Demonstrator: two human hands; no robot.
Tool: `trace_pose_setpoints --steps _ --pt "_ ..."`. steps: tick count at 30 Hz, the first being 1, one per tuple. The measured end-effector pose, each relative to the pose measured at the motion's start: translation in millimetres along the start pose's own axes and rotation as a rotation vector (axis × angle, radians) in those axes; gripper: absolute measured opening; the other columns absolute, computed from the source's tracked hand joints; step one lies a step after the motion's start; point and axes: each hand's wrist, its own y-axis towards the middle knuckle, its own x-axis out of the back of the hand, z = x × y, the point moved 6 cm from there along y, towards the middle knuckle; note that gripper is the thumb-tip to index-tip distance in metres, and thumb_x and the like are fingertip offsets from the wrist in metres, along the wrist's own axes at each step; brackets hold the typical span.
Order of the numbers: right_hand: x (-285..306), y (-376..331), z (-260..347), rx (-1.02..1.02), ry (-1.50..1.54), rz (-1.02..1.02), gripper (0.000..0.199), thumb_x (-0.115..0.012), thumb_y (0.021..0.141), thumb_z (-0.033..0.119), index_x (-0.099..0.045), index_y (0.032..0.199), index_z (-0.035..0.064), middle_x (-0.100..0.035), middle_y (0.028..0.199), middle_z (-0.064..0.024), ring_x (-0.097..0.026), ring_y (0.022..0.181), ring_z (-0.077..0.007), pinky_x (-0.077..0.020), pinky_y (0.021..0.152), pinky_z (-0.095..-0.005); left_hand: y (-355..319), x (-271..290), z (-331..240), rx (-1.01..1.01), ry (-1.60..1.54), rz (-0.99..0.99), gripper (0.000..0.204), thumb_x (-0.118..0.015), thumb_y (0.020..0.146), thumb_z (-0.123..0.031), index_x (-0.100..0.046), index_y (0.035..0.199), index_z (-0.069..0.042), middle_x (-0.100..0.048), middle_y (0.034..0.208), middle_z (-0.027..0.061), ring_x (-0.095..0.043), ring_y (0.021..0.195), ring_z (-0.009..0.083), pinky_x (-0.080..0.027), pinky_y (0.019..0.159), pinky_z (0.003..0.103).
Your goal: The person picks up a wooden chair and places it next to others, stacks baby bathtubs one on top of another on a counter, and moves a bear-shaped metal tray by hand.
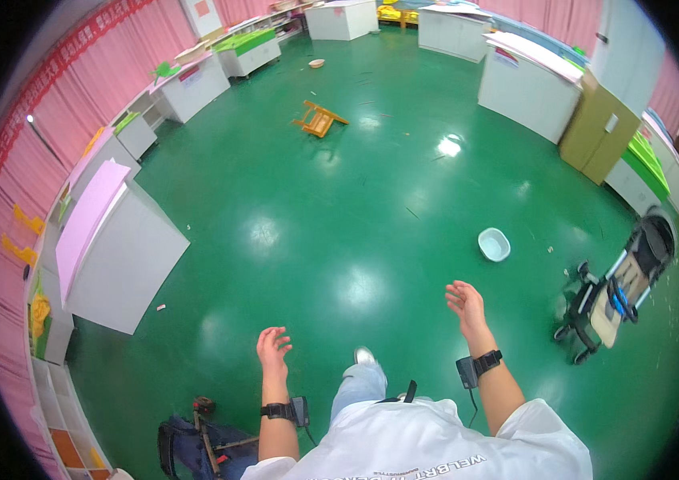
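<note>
Basically both hands are hanging empty over the green floor (339,208), nothing being held or touched. Nearest thing to them is the pale blue basin (494,244), sitting upright on the floor ahead and to the right, near the right hand (466,304) but clearly apart from it. That hand is reaching forward, palm partly up, fingers (456,290) loosely spread and curled a bit, gripping nothing. The left hand (272,348) is hovering lower and closer in, fingers half curled, also gripping nothing, well apart from the basin. Each wrist is wearing a black strap with a small device. My read: the person is walking across the room, a grey shoe (364,355) is showing between the arms, so this is looking like an approach phase, no grasp started; picking up the basin would call for more steps forward and a bend down, right hand opening wider over the rim. Farther right a folded stroller (615,292) is standing near the edge. At lower left a dark bag with a frame (199,444) is lying beside the person. Farther off an orange wooden stool (319,118) is lying tipped over, and white cabinets (119,256) with pink and green tops are ringing the room under pink curtains.
</note>
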Motion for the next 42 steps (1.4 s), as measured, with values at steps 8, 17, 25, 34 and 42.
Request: trace_pose_setpoints --steps 8,17,25,34,42 --pt "-100.4 282.3 77.6 0.085 -0.243 -0.079 0.032 -0.050 0.087 0.026 -0.055 0.113 0.0079 -0.061 0.111 -0.0058 -0.055 0.100 -0.0184 -0.0402 0.088 -0.0353 266.9 -123.5 -3.9 0.032 -0.050 -0.113 0.015 -0.053 0.088 -0.020 -0.054 0.098 -0.009 -0.062 0.097 0.0057 -0.057 0.077 0.0146 -0.047 0.060 0.028" --pt "-168.4 492.4 163.7 0.045 -0.193 -0.164 0.034 -0.050 0.087 0.028 -0.055 0.114 0.0076 -0.061 0.110 -0.0058 -0.054 0.101 -0.0198 -0.0410 0.087 -0.0360 532.6 -285.7 -66.9 0.078 0.030 0.000 0.017 -0.055 0.087 -0.022 -0.054 0.098 -0.009 -0.062 0.099 0.0050 -0.057 0.079 0.0137 -0.047 0.060 0.027" --pt "-233.8 770.0 185.4 -0.164 -0.066 -0.163 0.041 -0.047 0.088 0.033 -0.050 0.119 0.0064 -0.058 0.114 -0.0091 -0.053 0.103 -0.0254 -0.0423 0.087 -0.0393 750.2 -375.8 -63.7 0.189 0.046 -0.131 0.017 -0.054 0.087 -0.023 -0.055 0.097 -0.009 -0.062 0.097 0.0040 -0.057 0.079 0.0142 -0.047 0.061 0.028" --pt "-402.0 1066.0 246.5 -0.392 -0.103 -0.025 0.041 -0.046 0.088 0.035 -0.047 0.119 0.0078 -0.053 0.120 -0.0129 -0.049 0.109 -0.0288 -0.0417 0.090 -0.0447 984.5 -444.0 -142.4 0.197 0.018 -0.218 0.019 -0.052 0.087 -0.028 -0.056 0.097 -0.013 -0.062 0.099 0.0016 -0.056 0.082 0.0165 -0.045 0.068 0.032" --pt "-496.6 1288.4 216.0 -0.523 -0.062 -0.139 0.039 -0.044 0.089 0.033 -0.045 0.118 0.0067 -0.050 0.122 -0.0149 -0.048 0.110 -0.0297 -0.0402 0.092 -0.0484 1245.1 -472.8 -86.2 0.392 0.059 -0.221 0.021 -0.053 0.087 -0.029 -0.056 0.098 -0.012 -0.062 0.100 0.0016 -0.056 0.082 0.0161 -0.045 0.068 0.034"
